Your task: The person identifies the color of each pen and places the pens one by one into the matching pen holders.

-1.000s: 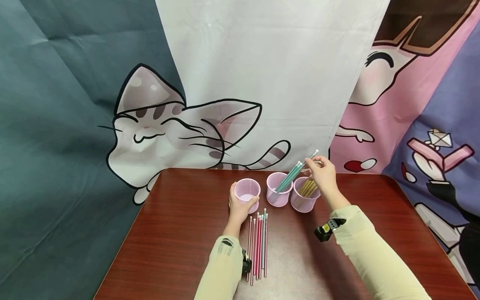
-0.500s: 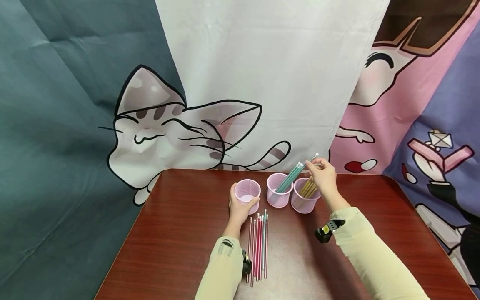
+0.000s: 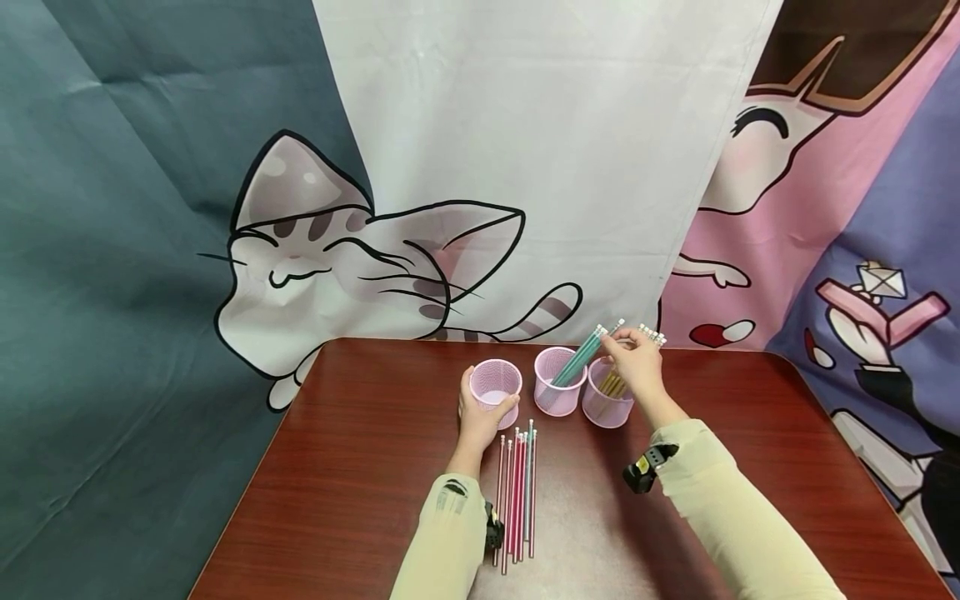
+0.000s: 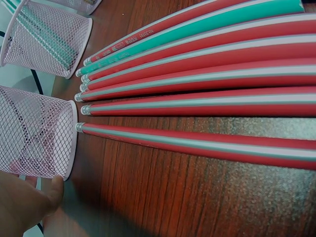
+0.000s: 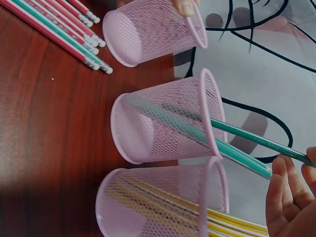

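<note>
In the head view my left hand [image 3: 480, 417] grips the left pink mesh pencil cup [image 3: 506, 392], its thumb along the near side. My right hand [image 3: 637, 362] pinches a green pencil [image 5: 261, 139] near its eraser end. That pencil's lower part is inside the middle mesh cup [image 3: 553, 404], beside other green pencils [image 3: 579, 360] leaning right. Just below the right hand stands the right mesh cup [image 3: 606, 412], with several yellow pencils [image 5: 237, 224] in it. The right hand partly covers these in the head view.
Several red pencils [image 4: 197, 94] lie in a row on the brown table [image 3: 360, 467], before the left cup. One green pencil [image 4: 197, 34] lies among them. A cartoon-printed cloth [image 3: 600, 167] hangs behind the table's far edge.
My right hand has moved left and slightly lower, bringing the green pencil down into the middle cup. White eraser ends now show behind that hand. The left hand has stayed on its cup.
</note>
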